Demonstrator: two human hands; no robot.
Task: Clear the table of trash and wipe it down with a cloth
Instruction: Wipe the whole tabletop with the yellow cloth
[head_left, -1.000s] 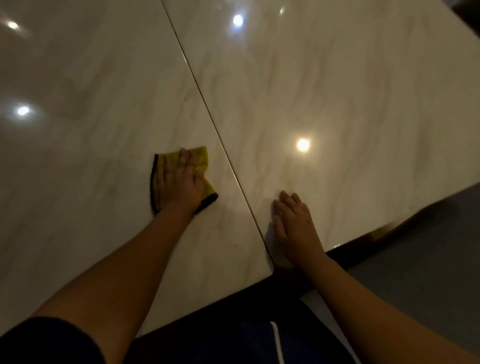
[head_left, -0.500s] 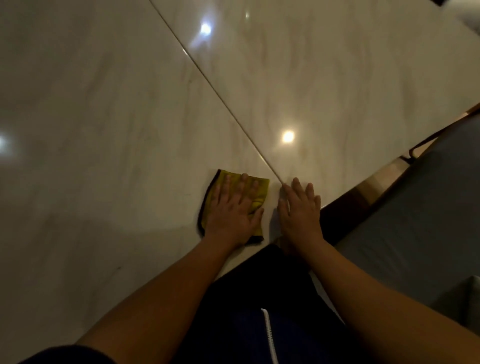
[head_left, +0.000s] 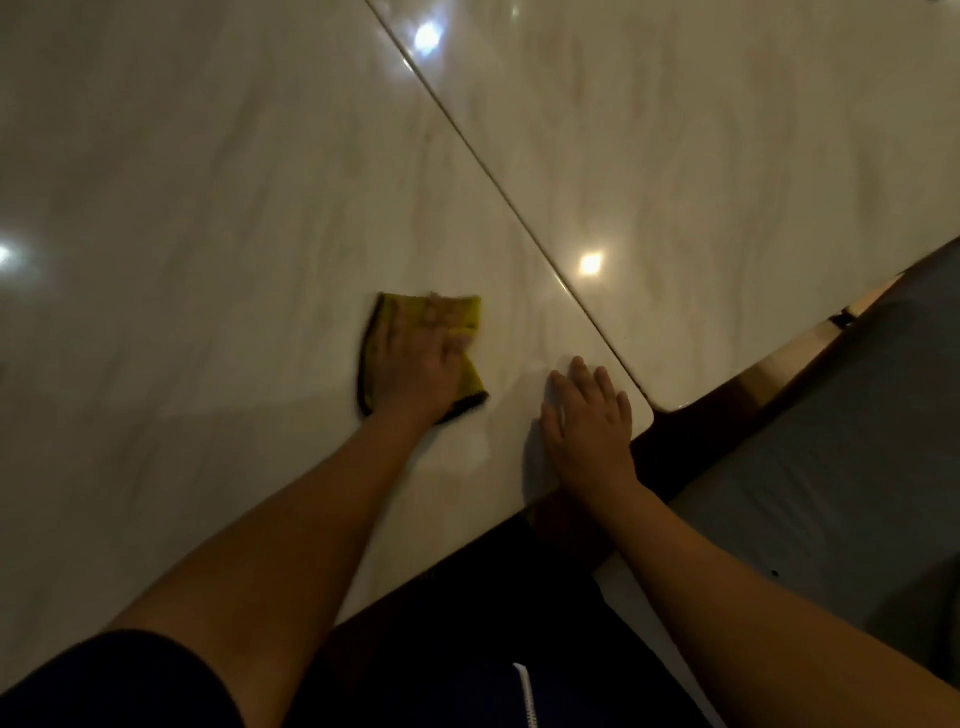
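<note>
**A:** Wide shot first: a glossy, marble-patterned table (head_left: 208, 208) fills nearly everything, with a thin seam (head_left: 498, 182) running diagonally across the top.

**B:** And off its near right corner there's a grey padded surface (head_left: 831, 467). Possibly a chair seat, but it's too dim to be sure.

**A:** Both bare forearms reach in from below. The right hand (head_left: 587, 421) lies flat on the tabletop just inside that corner, fingers straight, holding nothing.

**B:** The left hand (head_left: 415, 364) is palm-down too, fingers spread, pressing on the yellow cloth (head_left: 467, 317). It's not gripping it.

**A:** The cloth is dark-edged and sits flat on the table, left of the seam and near the right hand without touching it.

**B:** Smallest of all is a bright light reflection (head_left: 591, 262) beyond the seam.
</note>
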